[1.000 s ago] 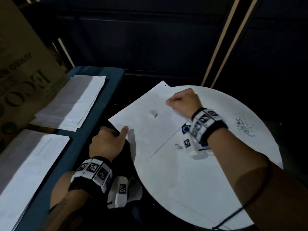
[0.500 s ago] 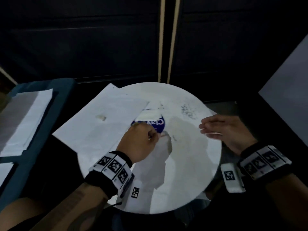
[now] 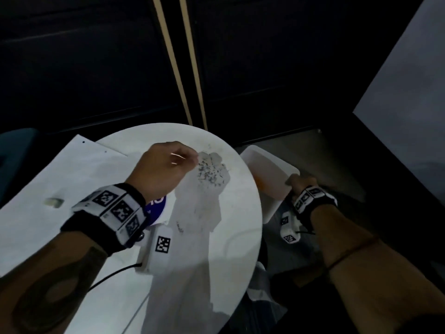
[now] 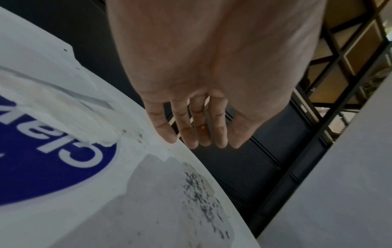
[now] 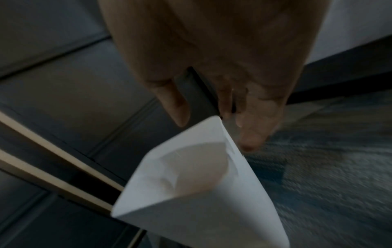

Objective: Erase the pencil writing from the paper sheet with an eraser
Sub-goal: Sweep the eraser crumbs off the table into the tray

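- two hands: left hand [image 3: 166, 167] flat, fingers straight over dark eraser crumbs [image 3: 212, 173] on round table [image 3: 228, 249]; right hand [image 3: 298, 184] pinching rim of white bin [image 3: 269, 172] beside table
- one eraser [image 3: 53, 202], small, light, rubbery, pinch its sides
- one paper sheet [image 3: 48, 179] under it, thin, floppy, creases easily, pin flat

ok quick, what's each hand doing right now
Left hand: open, fingers straight over dark eraser crumbs on the round white table.
Right hand: grip on white plastic container.
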{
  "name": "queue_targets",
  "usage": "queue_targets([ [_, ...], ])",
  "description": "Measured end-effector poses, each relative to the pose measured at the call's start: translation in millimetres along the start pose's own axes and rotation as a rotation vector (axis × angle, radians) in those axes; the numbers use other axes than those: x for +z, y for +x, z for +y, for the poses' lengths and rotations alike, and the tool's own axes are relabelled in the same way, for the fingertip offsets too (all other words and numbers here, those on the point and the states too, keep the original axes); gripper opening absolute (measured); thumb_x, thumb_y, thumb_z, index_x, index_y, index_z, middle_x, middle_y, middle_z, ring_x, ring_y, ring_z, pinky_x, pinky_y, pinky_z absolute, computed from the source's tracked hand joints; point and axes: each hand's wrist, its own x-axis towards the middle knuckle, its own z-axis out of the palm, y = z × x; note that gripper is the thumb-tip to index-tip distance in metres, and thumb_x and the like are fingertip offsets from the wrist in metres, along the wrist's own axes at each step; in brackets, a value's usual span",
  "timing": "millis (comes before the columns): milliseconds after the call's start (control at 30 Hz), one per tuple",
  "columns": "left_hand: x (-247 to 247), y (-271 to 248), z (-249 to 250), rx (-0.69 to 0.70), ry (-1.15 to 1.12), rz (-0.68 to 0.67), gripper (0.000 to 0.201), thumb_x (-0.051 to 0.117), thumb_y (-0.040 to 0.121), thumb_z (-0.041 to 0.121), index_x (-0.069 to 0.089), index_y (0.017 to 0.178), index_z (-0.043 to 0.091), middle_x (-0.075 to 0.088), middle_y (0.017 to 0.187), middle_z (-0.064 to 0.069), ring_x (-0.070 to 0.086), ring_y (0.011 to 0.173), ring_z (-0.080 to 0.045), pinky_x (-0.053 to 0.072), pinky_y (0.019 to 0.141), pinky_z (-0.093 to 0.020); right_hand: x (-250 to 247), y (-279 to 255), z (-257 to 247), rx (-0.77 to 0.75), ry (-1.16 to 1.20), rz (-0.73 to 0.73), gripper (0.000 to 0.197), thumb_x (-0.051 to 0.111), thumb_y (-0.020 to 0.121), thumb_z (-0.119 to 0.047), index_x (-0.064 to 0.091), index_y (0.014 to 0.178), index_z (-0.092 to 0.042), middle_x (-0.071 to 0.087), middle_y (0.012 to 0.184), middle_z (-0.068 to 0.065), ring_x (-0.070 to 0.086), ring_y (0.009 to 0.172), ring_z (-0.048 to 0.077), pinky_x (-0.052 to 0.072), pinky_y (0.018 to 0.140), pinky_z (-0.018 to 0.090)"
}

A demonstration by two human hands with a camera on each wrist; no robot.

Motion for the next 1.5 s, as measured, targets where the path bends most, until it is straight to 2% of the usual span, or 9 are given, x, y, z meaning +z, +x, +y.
queue_targets([
  [200, -23.8, 3.5, -33.9, -0.158, 0.208, 0.029, 0.065, 0.063, 0.091, 0.070, 0.055, 0.142, 0.030, 0.056, 0.146, 0.013, 0.052, 0.136, -0.010, 0.042, 0.110, -0.031, 35.8, 12.6, 26.8, -0.029, -0.325, -0.165, 0.063, 0.071, 0.098, -0.024, 0.045, 0.151, -0.003, 0.045, 0.157, 0.018, 0.047, 0.142, 0.036, 0.043, 0.110, 0.039],
  [333, -36.6, -2.2, -53.1, -0.190, 0.714, -0.258, 0.142, 0.019, 0.061, 0.110, -0.012, 0.166, 0.019, -0.014, 0.174, 0.006, -0.009, 0.160, -0.010, 0.001, 0.128, -0.033, 50.3, 20.1, 34.6, -0.011, -0.260, -0.156, 0.054, 0.082, 0.087, -0.038, 0.062, 0.122, -0.003, 0.062, 0.131, 0.019, 0.060, 0.119, 0.035, 0.047, 0.085, 0.032],
  [567, -21.8, -4.6, -55.2, -0.240, 1.017, -0.355, 0.143, -0.011, 0.057, 0.109, -0.032, 0.158, 0.009, -0.039, 0.165, -0.005, -0.030, 0.155, -0.018, -0.009, 0.130, -0.044, 25.1, -21.0, 6.5, 0.026, 0.031, -0.105, 0.036, 0.053, 0.106, -0.014, 0.059, 0.131, 0.010, 0.060, 0.131, 0.024, 0.056, 0.129, 0.042, 0.047, 0.084, 0.035],
  [733, -3.1, -9.6, -40.1, -0.236, 0.976, -0.348, 0.147, -0.011, 0.057, 0.109, -0.031, 0.156, 0.003, -0.036, 0.167, -0.012, -0.029, 0.156, -0.024, -0.011, 0.129, -0.047, -6.4, -96.2, 7.4, 0.137, 0.445, -0.084, 0.014, 0.037, 0.098, -0.001, 0.050, 0.095, 0.003, 0.058, 0.084, 0.027, 0.074, 0.071, 0.043, 0.051, 0.048, 0.032],
  [933, 34.4, -8.3, -17.2, -0.298, 0.847, -0.336, 0.150, -0.001, 0.059, 0.110, -0.035, 0.152, -0.002, -0.041, 0.163, -0.019, -0.034, 0.153, -0.031, -0.013, 0.129, -0.046, -15.8, -126.2, 26.0, 0.013, 0.657, -0.075, 0.015, 0.063, 0.100, -0.006, 0.065, 0.092, 0.006, 0.067, 0.097, 0.029, 0.065, 0.081, 0.029, 0.056, 0.054, 0.028],
  [1033, 41.1, -6.9, -17.3, -0.286, 0.817, -0.360, 0.149, 0.001, 0.059, 0.110, -0.035, 0.153, 0.001, -0.043, 0.162, -0.015, -0.036, 0.153, -0.029, -0.011, 0.129, -0.047, -11.8, -144.8, 9.9, 0.128, 0.783, -0.279, 0.102, 0.087, 0.056, -0.068, 0.058, 0.134, -0.010, 0.066, 0.126, 0.011, 0.075, 0.080, 0.015, 0.058, 0.072, 0.028],
  [1200, 73.7, -17.0, 9.7, -0.103, 0.830, -0.523, 0.124, 0.006, 0.077, 0.098, -0.033, 0.157, 0.012, -0.044, 0.163, -0.004, -0.038, 0.151, -0.020, -0.012, 0.129, -0.045, -5.6, -141.5, 1.5, -0.042, 0.049, 0.020, 0.045, 0.054, 0.104, -0.048, 0.043, 0.076, -0.015, 0.046, 0.073, -0.001, 0.067, 0.101, 0.031, 0.034, 0.074, 0.032],
  [1400, 56.6, 10.1, 16.2, -0.092, 0.812, -0.429, 0.111, -0.001, 0.081, 0.092, -0.031, 0.159, 0.019, -0.038, 0.165, 0.001, -0.028, 0.155, -0.012, -0.011, 0.129, -0.040, -0.3, -109.6, 27.1, 0.190, 0.752, -0.129, 0.007, 0.047, 0.106, -0.003, 0.051, 0.110, -0.006, 0.055, 0.101, 0.009, 0.060, 0.090, 0.025, 0.061, 0.052, 0.029],
  [1500, 39.0, 40.9, 3.0, -0.219, 0.862, -0.372, 0.128, -0.008, 0.069, 0.101, -0.027, 0.161, 0.014, -0.033, 0.169, -0.005, -0.023, 0.158, -0.018, -0.007, 0.129, -0.043, 4.2, -87.7, 44.0, 0.107, 0.483, -0.140, 0.056, 0.056, 0.095, -0.009, 0.032, 0.146, -0.011, 0.053, 0.133, 0.014, 0.063, 0.104, 0.040, 0.064, 0.057, 0.049],
])
